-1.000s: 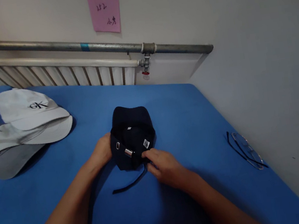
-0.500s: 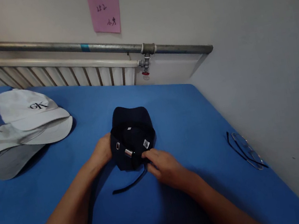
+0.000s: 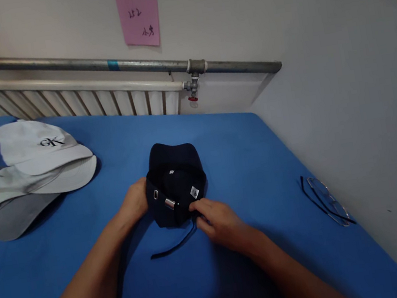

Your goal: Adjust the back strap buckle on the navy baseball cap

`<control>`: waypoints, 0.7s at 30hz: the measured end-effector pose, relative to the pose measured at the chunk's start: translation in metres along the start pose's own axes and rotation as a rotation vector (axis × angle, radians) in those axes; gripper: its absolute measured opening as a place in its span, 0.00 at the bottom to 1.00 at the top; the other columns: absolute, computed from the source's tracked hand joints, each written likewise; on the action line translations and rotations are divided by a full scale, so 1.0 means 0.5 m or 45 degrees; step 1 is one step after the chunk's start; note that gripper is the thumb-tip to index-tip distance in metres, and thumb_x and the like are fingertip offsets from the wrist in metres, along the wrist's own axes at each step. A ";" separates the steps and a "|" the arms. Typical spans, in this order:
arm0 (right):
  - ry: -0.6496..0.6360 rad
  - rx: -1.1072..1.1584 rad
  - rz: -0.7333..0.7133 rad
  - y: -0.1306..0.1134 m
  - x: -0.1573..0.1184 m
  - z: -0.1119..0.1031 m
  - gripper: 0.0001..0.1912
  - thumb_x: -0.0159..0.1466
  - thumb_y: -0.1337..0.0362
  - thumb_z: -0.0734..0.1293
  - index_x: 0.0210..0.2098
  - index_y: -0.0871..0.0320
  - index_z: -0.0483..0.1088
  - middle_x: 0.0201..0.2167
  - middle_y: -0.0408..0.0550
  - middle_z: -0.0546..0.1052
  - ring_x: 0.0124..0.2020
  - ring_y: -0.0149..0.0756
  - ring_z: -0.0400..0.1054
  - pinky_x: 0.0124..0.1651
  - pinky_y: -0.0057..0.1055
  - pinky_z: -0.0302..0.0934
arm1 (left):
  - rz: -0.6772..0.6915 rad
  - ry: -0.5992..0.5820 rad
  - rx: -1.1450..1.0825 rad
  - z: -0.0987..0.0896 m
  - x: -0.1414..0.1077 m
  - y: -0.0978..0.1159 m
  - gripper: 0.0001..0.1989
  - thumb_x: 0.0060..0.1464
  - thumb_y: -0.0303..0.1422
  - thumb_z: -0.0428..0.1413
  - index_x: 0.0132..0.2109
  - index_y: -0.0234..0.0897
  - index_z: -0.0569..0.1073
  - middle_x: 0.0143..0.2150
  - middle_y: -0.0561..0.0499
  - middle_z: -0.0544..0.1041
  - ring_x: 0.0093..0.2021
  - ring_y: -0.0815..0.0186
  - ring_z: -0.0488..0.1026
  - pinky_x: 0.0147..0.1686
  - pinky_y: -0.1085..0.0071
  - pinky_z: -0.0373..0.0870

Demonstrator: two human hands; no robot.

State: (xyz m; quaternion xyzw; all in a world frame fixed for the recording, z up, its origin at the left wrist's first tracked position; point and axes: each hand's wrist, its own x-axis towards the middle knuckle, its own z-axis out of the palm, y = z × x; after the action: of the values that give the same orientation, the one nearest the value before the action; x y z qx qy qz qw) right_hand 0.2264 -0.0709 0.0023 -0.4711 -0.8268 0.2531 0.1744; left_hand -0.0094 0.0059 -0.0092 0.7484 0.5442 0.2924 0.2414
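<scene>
A dark navy baseball cap (image 3: 174,156) lies upside down on the blue sheet, its brim pointing away from me and its inside showing. My left hand (image 3: 136,198) grips the cap's left side, with its fingertips hidden behind the fabric. On the near edge, my right hand (image 3: 214,220) pinches the cap's right rear part between thumb and fingers. A metal buckle (image 3: 170,203) and a metal eyelet (image 3: 156,194) sit on the left rear band. The loose strap (image 3: 174,248) hangs from near my right fingers and curves leftward over the sheet.
Several caps are stacked at the left, a white cap (image 3: 39,145) on top and a grey cap (image 3: 15,221) below. Eyeglasses (image 3: 328,202) lie near the right edge by the wall. A radiator (image 3: 120,101) and a pipe (image 3: 69,62) run along the back, beneath a pink note (image 3: 139,16).
Almost nothing differs. Both hands keep their hold on the cap, and my right hand has shifted very slightly to the right.
</scene>
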 end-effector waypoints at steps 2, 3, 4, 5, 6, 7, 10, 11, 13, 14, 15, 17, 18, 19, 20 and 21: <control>0.021 0.035 0.002 0.001 -0.001 -0.001 0.14 0.62 0.72 0.60 0.46 0.57 0.69 0.39 0.48 0.76 0.37 0.34 0.69 0.42 0.32 0.61 | -0.003 0.026 -0.012 -0.003 -0.003 -0.002 0.06 0.46 0.32 0.52 0.29 0.40 0.74 0.28 0.46 0.79 0.28 0.56 0.75 0.26 0.65 0.68; 0.030 0.050 0.005 0.002 -0.001 -0.002 0.14 0.62 0.72 0.60 0.46 0.57 0.69 0.39 0.48 0.76 0.37 0.34 0.69 0.42 0.32 0.61 | -0.015 0.049 -0.008 -0.005 -0.003 -0.004 0.07 0.46 0.32 0.52 0.31 0.40 0.74 0.31 0.46 0.80 0.30 0.55 0.76 0.28 0.65 0.69; 0.042 0.062 0.011 0.002 -0.001 -0.003 0.14 0.61 0.72 0.60 0.46 0.57 0.69 0.39 0.47 0.76 0.36 0.34 0.69 0.41 0.31 0.61 | -0.030 0.082 -0.003 -0.007 -0.003 -0.007 0.08 0.47 0.31 0.51 0.33 0.40 0.75 0.33 0.45 0.80 0.33 0.54 0.76 0.31 0.63 0.70; 0.054 0.074 0.018 0.001 -0.001 -0.004 0.14 0.61 0.72 0.60 0.45 0.57 0.70 0.38 0.47 0.75 0.35 0.33 0.68 0.40 0.31 0.61 | -0.050 0.117 0.007 -0.010 -0.003 -0.009 0.09 0.48 0.31 0.50 0.35 0.40 0.75 0.34 0.44 0.80 0.35 0.53 0.76 0.32 0.62 0.71; 0.066 0.087 0.024 0.001 -0.001 -0.005 0.14 0.61 0.72 0.60 0.45 0.57 0.70 0.38 0.47 0.75 0.35 0.33 0.68 0.39 0.30 0.61 | -0.070 0.144 0.020 -0.013 -0.002 -0.010 0.10 0.49 0.31 0.49 0.36 0.39 0.74 0.35 0.43 0.80 0.36 0.53 0.76 0.33 0.61 0.71; 0.078 0.099 0.029 0.000 -0.001 -0.007 0.14 0.61 0.72 0.60 0.45 0.57 0.70 0.37 0.46 0.75 0.34 0.32 0.67 0.39 0.30 0.60 | -0.091 0.165 0.024 -0.016 -0.001 -0.011 0.11 0.51 0.32 0.49 0.37 0.38 0.74 0.35 0.43 0.79 0.35 0.54 0.76 0.34 0.61 0.71; 0.094 0.129 0.049 -0.004 -0.001 -0.014 0.14 0.60 0.73 0.60 0.43 0.57 0.70 0.34 0.46 0.74 0.32 0.31 0.66 0.37 0.29 0.60 | -0.121 0.248 -0.069 -0.022 0.001 -0.005 0.14 0.55 0.35 0.47 0.44 0.36 0.73 0.40 0.41 0.77 0.35 0.57 0.75 0.34 0.62 0.73; 0.095 0.139 0.058 -0.005 0.000 -0.015 0.14 0.59 0.73 0.60 0.43 0.58 0.70 0.34 0.45 0.74 0.31 0.31 0.66 0.37 0.28 0.59 | -0.098 0.294 -0.117 -0.024 0.000 -0.001 0.15 0.56 0.35 0.47 0.47 0.35 0.72 0.43 0.41 0.76 0.37 0.58 0.75 0.35 0.62 0.73; 0.100 0.155 0.073 -0.004 0.000 -0.018 0.14 0.59 0.73 0.60 0.42 0.57 0.70 0.32 0.45 0.73 0.30 0.30 0.65 0.36 0.28 0.59 | 0.017 0.374 -0.182 -0.025 -0.002 0.009 0.16 0.55 0.32 0.48 0.50 0.36 0.71 0.51 0.40 0.72 0.44 0.59 0.74 0.40 0.62 0.74; 0.103 0.165 0.079 -0.003 0.000 -0.019 0.14 0.59 0.73 0.61 0.42 0.57 0.70 0.32 0.44 0.73 0.30 0.30 0.64 0.35 0.28 0.58 | 0.100 0.387 -0.180 -0.026 -0.003 0.014 0.17 0.54 0.30 0.48 0.50 0.37 0.71 0.54 0.40 0.70 0.49 0.59 0.73 0.44 0.61 0.73; 0.107 0.174 0.085 -0.002 0.000 -0.020 0.14 0.58 0.73 0.61 0.42 0.57 0.70 0.31 0.44 0.73 0.29 0.30 0.64 0.35 0.28 0.58 | 0.183 0.380 -0.161 -0.026 -0.005 0.018 0.18 0.53 0.28 0.47 0.50 0.38 0.71 0.56 0.41 0.69 0.53 0.58 0.70 0.48 0.59 0.72; 0.123 0.203 0.107 0.000 0.001 -0.022 0.13 0.58 0.73 0.61 0.41 0.57 0.70 0.30 0.43 0.72 0.28 0.29 0.63 0.33 0.27 0.57 | 0.327 0.327 -0.097 -0.028 -0.008 0.024 0.18 0.51 0.23 0.46 0.46 0.39 0.72 0.58 0.44 0.69 0.59 0.57 0.66 0.55 0.54 0.66; 0.134 0.223 0.122 0.000 0.001 -0.023 0.13 0.58 0.73 0.61 0.41 0.57 0.70 0.30 0.43 0.72 0.27 0.28 0.62 0.32 0.27 0.56 | 0.386 0.291 -0.067 -0.028 -0.010 0.026 0.18 0.49 0.22 0.45 0.44 0.39 0.73 0.57 0.45 0.70 0.59 0.57 0.65 0.57 0.52 0.63; 0.143 0.247 0.138 0.001 0.002 -0.025 0.13 0.58 0.73 0.61 0.40 0.56 0.70 0.29 0.42 0.71 0.26 0.28 0.61 0.31 0.26 0.56 | 0.437 0.254 -0.049 -0.028 -0.011 0.027 0.17 0.48 0.21 0.45 0.41 0.39 0.73 0.56 0.46 0.72 0.59 0.57 0.65 0.58 0.51 0.61; 0.155 0.276 0.153 0.001 0.002 -0.027 0.12 0.58 0.72 0.61 0.39 0.56 0.70 0.28 0.41 0.70 0.25 0.27 0.60 0.30 0.26 0.55 | 0.474 0.215 -0.044 -0.028 -0.012 0.028 0.16 0.47 0.20 0.45 0.38 0.39 0.72 0.54 0.47 0.73 0.58 0.58 0.66 0.58 0.51 0.61; 0.167 0.308 0.167 0.001 0.002 -0.030 0.11 0.57 0.72 0.61 0.38 0.56 0.70 0.26 0.40 0.69 0.24 0.27 0.59 0.29 0.25 0.55 | 0.494 0.181 -0.051 -0.028 -0.012 0.029 0.15 0.47 0.20 0.45 0.36 0.39 0.71 0.52 0.47 0.75 0.56 0.58 0.68 0.58 0.51 0.61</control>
State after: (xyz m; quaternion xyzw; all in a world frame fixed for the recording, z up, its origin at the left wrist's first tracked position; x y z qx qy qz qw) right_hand 0.2340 -0.0659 0.0140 -0.5153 -0.7446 0.3303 0.2665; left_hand -0.0111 -0.0035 0.0095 0.8118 0.3995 0.3961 0.1565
